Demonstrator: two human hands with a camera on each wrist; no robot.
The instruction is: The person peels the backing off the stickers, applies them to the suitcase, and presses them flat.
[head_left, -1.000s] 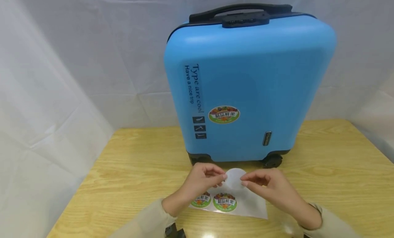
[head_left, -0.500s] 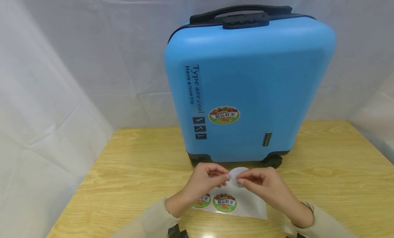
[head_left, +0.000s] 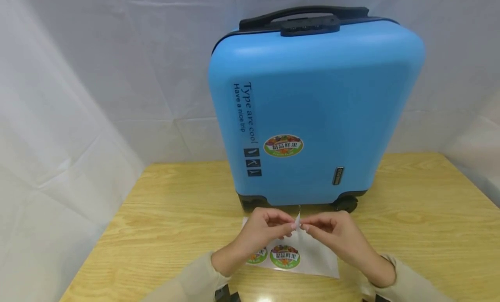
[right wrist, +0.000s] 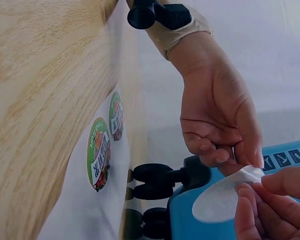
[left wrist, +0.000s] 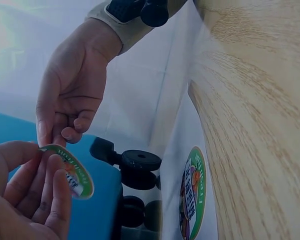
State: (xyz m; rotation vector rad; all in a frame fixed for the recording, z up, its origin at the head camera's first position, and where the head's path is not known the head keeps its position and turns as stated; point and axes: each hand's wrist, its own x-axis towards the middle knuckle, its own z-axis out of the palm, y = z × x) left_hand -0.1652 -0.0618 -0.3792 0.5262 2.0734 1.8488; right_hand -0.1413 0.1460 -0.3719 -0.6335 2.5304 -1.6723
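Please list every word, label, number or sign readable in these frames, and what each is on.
"Type are cool": blue suitcase
"Have a nice trip": same suitcase
"精品鲜果": suitcase sticker and sheet stickers on the white sheet
"Fresh Fruit", small: suitcase sticker and held sticker
Too small or blurred to read: nameplate, lock digits, three square symbols.

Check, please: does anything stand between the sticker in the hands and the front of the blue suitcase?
Nothing visible stands between them. The left hand and the right hand pinch the sticker in front of the suitcase; the sticker sheet lies below, on the table, out of the way.
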